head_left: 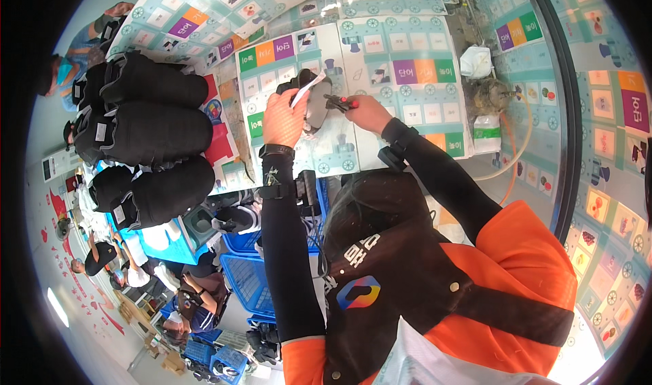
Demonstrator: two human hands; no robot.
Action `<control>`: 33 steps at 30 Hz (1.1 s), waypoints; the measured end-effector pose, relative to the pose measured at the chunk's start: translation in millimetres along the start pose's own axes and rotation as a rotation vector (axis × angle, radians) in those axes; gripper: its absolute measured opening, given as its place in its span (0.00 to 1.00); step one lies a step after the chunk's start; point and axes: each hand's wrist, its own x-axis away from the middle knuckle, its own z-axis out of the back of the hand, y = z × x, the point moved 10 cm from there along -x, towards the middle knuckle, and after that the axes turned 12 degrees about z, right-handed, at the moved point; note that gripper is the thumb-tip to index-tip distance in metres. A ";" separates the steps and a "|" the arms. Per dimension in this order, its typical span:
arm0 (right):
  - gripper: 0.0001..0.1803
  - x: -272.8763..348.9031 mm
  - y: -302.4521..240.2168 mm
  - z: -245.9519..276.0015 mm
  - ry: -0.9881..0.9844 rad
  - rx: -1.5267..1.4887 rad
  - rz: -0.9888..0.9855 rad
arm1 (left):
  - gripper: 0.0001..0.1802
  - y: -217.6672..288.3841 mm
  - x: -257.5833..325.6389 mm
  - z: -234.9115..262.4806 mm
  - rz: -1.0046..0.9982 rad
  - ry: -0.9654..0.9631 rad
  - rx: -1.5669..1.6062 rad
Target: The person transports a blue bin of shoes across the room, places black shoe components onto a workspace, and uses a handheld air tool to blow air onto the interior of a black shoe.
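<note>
On the patterned tabletop (380, 134), my left hand (283, 120) is closed on a soft grey-and-black piece (318, 103), which looks like part of a shoe. A narrow white strip (309, 88) sticks up beside my left fingers. From the right, my right hand (369, 113) grips small red-handled snips (337, 103), their dark jaws pointing at the piece's right edge. Whether the jaws touch it, I cannot tell.
Several black padded bundles (159, 132) are stacked at the left. Blue crates (248, 283) stand below the table. A small motor-like device (490, 96) with a hose sits at the right, by a crumpled white bag (476, 62). Other people (197, 300) work at the lower left.
</note>
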 end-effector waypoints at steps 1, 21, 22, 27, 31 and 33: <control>0.14 -0.5 1.9 -4.7 -0.038 -0.016 -0.018 | 0.21 -5.8 0.8 1.1 0.035 -0.008 0.020; 0.16 2.4 9.8 -21.4 -0.123 -0.051 -0.078 | 0.20 -16.6 10.0 0.1 0.055 -0.039 0.073; 0.17 4.3 12.1 -26.8 -0.169 -0.082 -0.102 | 0.20 -15.7 11.2 0.8 0.036 -0.033 0.076; 0.16 4.9 12.5 -24.4 -0.131 -0.057 -0.086 | 0.19 -18.3 12.3 0.8 0.044 -0.026 0.092; 0.15 11.7 13.3 -31.6 -0.216 -0.104 -0.139 | 0.19 -16.3 6.6 0.1 0.023 -0.022 0.074; 0.15 19.2 16.2 -33.6 -0.250 -0.180 -0.224 | 0.19 -17.4 1.7 -1.7 0.021 -0.048 0.085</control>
